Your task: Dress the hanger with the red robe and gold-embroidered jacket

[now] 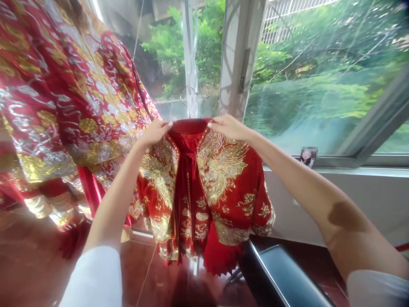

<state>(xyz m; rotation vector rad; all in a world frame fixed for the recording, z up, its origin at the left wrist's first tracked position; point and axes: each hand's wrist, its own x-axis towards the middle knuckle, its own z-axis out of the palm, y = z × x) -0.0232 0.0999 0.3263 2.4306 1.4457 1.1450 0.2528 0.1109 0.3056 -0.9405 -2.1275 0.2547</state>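
White sleeves point(96, 277) nearest; left grip point(156, 131), right grip point(229, 127) holding red-gold jacket point(223, 175) at neckline point(191, 126), embroidered layer point(191, 213) inside.

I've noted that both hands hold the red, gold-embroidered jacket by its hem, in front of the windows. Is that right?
Not quite: the left hand and right hand hold the red, gold-embroidered jacket at its neckline, not by its hem, which hangs below, as the head view shows. It is in front of the windows.

Cloth jacket point(212, 184), glossy metallic embroidery point(223, 164)
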